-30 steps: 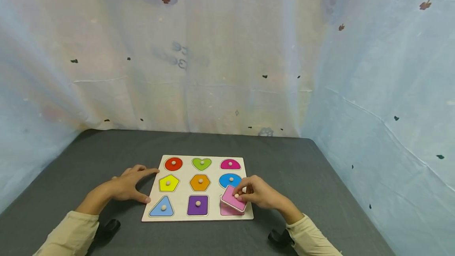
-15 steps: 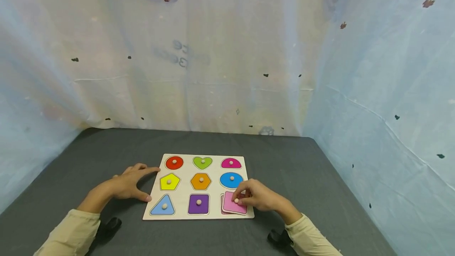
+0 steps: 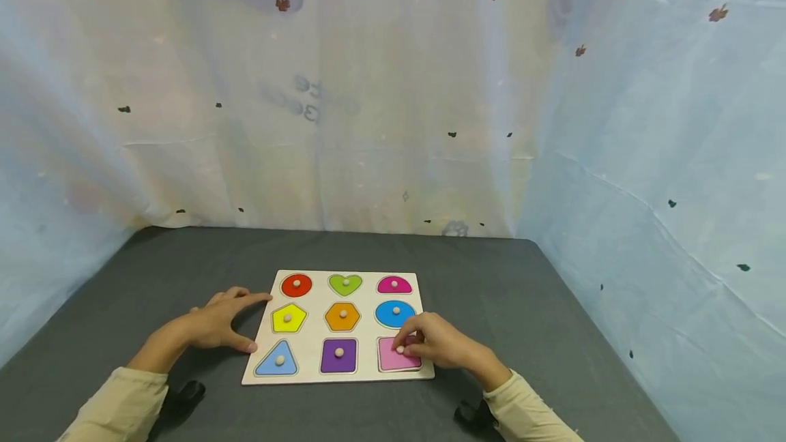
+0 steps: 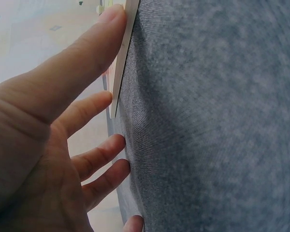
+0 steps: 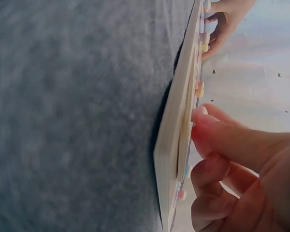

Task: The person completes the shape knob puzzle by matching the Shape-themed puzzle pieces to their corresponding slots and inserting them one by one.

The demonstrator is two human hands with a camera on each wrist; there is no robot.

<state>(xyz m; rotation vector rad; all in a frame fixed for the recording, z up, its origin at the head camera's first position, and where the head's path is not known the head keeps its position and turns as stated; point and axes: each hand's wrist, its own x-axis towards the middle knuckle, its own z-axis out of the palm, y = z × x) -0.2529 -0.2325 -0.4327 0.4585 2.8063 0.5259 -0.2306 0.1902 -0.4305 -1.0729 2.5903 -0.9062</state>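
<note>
A pale wooden puzzle board [image 3: 310,327] lies on the dark cloth, holding several coloured knobbed shapes. My right hand [image 3: 443,341] pinches the small wooden knob of the pink square piece [image 3: 391,359] at the board's near right corner. In the right wrist view that piece's edge [image 5: 181,159] stands slightly proud of the board, so it is not flush. Along the board's left edge, my left hand [image 3: 215,321] rests with thumb and forefinger spread, their tips touching the rim. The left wrist view shows the thumb [image 4: 82,60] against the board's edge and the other fingers on the cloth.
Next to the pink piece sit the purple square [image 3: 347,363] and the blue oval [image 3: 387,315]. The dark grey cloth [image 3: 479,278] spreads around the board. A pale printed curtain [image 3: 368,101] hangs behind and at both sides.
The pink square piece, tilted above its recess a second ago, has come down and turned level, lining up with its recess. My right hand moved with it; my left hand stayed at the board's edge.
</note>
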